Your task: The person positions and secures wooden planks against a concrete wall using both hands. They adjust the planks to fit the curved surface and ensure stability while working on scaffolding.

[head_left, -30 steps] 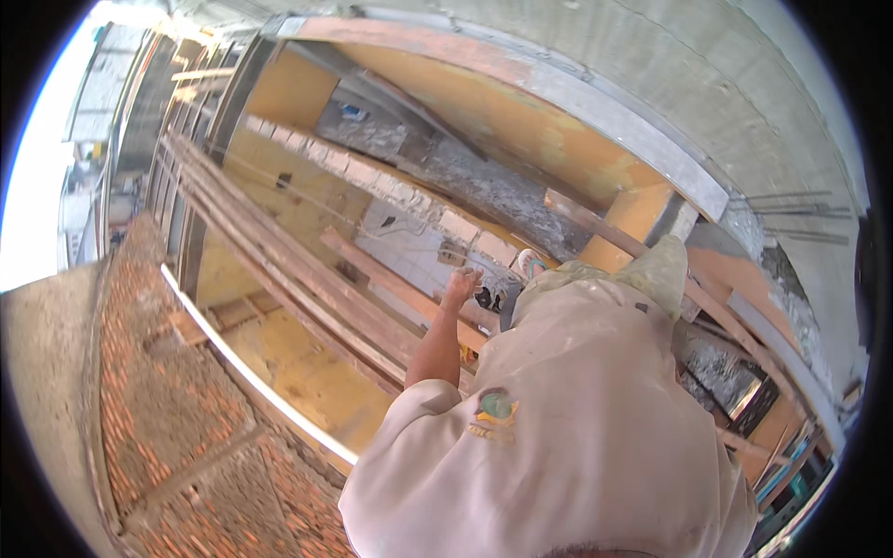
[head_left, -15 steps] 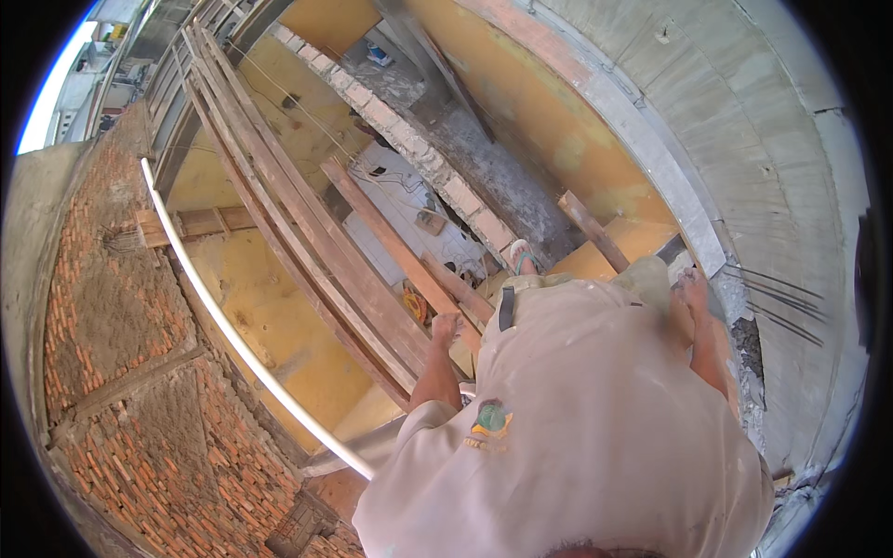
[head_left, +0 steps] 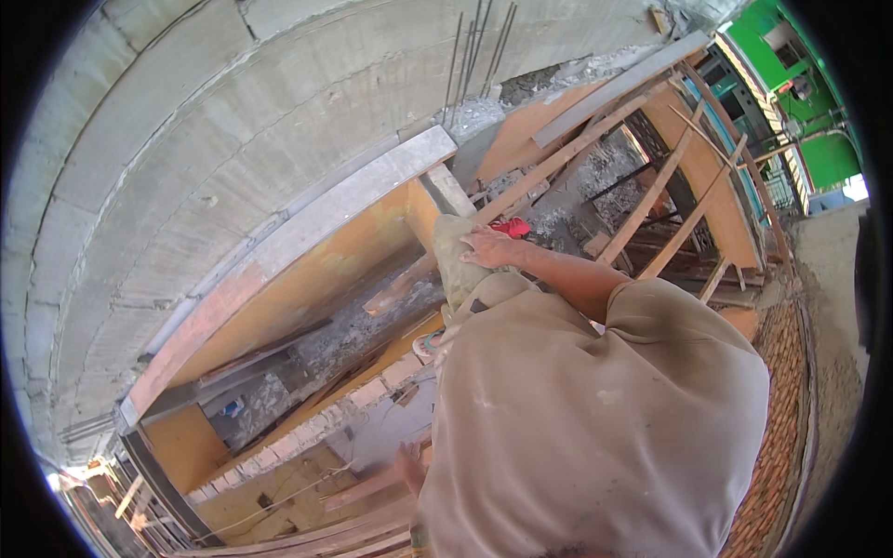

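Observation:
My right hand [head_left: 491, 248] lies on the knee of my khaki trouser leg [head_left: 454, 262], its fingers spread and nothing in them. Low in the picture, left of my beige shirt, my left hand [head_left: 408, 465] shows only in part. It is near a reddish wooden plank [head_left: 367, 490], but its fingers are blurred, and I cannot tell whether it touches the wood. One sandalled foot [head_left: 427, 345] stands at the end of a broken brick wall top [head_left: 372, 391]. A crumpled red thing [head_left: 510, 227] lies beyond my right wrist.
Long planks [head_left: 363, 538] span the lower edge. A yellow-walled room [head_left: 307, 302] with a rubble-strewn floor drops away below. Bare steel bars [head_left: 479, 56] stick out by the grey concrete wall [head_left: 233, 139]. Slanting timbers [head_left: 684, 195] stand at the right, near a brick slope [head_left: 777, 446].
My view has swung strongly to the right, bringing the timbers and green building in. My right hand is now on my knee. My left hand has shifted low, near the shirt's edge.

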{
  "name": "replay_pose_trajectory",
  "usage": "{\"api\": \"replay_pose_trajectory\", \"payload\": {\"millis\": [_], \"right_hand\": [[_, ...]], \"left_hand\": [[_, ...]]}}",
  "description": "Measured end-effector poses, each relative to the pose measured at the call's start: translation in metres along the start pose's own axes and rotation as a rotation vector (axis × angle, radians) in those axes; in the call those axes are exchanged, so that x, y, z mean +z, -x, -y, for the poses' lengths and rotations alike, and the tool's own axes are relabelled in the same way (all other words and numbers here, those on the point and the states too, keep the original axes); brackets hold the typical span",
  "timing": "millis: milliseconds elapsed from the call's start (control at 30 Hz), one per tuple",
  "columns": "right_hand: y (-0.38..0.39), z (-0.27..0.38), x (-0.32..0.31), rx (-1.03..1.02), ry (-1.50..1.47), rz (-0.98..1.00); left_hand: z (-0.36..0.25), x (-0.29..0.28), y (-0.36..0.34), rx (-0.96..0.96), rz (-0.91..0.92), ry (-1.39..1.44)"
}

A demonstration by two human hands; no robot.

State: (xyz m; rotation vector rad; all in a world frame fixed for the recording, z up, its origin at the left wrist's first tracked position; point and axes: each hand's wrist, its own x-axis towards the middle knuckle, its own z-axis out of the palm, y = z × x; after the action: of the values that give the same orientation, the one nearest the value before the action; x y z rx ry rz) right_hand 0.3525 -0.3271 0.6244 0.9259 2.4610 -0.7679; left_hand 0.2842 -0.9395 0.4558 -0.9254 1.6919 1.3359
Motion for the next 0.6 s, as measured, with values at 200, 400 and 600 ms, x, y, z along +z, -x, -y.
{"api": "replay_pose_trajectory", "payload": {"millis": [200, 400, 600], "right_hand": [[0.050, 0.012, 0.004, 0.167, -0.088, 0.148], [0.052, -0.025, 0.003, 0.228, -0.246, 0.108], [0.036, -0.060, 0.001, 0.230, -0.358, 0.021]], "left_hand": [[-0.156, 0.052, -0.049, 0.167, 0.074, -0.291], [-0.234, 0.147, -0.056, 0.317, 0.215, -0.513], [-0.223, 0.222, -0.026, 0.344, 0.363, -0.674]]}}
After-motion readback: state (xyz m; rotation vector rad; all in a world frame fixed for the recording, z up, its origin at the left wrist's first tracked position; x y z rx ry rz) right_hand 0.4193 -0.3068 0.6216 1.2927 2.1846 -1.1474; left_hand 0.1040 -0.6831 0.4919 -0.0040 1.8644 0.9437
